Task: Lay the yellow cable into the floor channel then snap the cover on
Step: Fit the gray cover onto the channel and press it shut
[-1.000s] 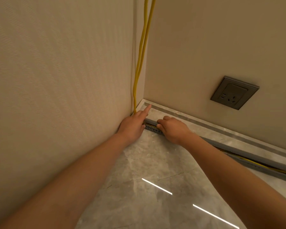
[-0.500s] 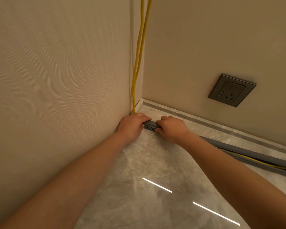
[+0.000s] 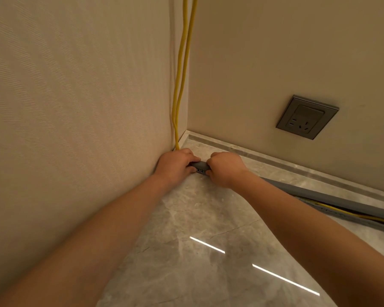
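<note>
Cover [image 3: 201,165] in left grip [image 3: 175,166], right grip [image 3: 225,169]

Down low in the corner, left hand [image 3: 175,166] and right hand [image 3: 225,168] side by side, both gripping a grey cover [image 3: 201,165] with curled fingers. Short bit of cover showing between the two hands. Right under it, floor channel [image 3: 200,171] with little holes. Just above the left hand, yellow cable [image 3: 182,74] going up the corner in two strands. Far right of the right hand, channel open beside the cover, yellow cable inside. Up past the right hand, grey socket [image 3: 307,117] on the wall.
</note>
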`<move>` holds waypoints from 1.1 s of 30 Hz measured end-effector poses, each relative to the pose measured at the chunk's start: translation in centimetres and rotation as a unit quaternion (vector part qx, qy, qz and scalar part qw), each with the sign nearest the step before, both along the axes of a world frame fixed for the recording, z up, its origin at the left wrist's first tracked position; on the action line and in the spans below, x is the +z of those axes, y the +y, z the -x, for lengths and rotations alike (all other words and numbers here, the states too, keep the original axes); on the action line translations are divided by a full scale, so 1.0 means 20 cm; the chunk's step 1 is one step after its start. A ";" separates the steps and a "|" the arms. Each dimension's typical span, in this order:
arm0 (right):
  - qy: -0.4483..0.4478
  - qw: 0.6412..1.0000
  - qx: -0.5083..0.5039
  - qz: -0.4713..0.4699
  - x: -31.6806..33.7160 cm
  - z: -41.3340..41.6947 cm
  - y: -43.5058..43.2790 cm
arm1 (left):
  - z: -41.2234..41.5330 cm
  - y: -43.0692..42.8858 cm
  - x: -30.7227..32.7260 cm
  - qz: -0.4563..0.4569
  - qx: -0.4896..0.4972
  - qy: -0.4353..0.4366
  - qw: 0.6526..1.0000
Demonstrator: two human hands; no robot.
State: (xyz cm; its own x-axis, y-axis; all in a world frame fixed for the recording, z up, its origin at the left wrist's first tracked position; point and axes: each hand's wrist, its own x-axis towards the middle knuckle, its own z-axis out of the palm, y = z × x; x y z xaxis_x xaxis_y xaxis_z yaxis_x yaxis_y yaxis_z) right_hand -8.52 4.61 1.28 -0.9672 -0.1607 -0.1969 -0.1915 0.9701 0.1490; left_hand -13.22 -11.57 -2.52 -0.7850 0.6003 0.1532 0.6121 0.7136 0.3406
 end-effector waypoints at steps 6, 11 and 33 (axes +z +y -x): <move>-0.007 1.000 -0.002 -0.024 0.04 0.02 -0.03 | -0.03 -0.02 -0.01 0.030 -0.025 0.071 0.997; -0.002 0.999 0.005 -0.033 0.04 0.02 -0.04 | -0.07 -0.02 -0.05 0.026 -0.045 0.133 0.990; -0.071 0.997 -0.017 0.035 0.02 0.08 0.07 | -0.01 0.06 -0.01 0.146 -0.038 0.149 0.977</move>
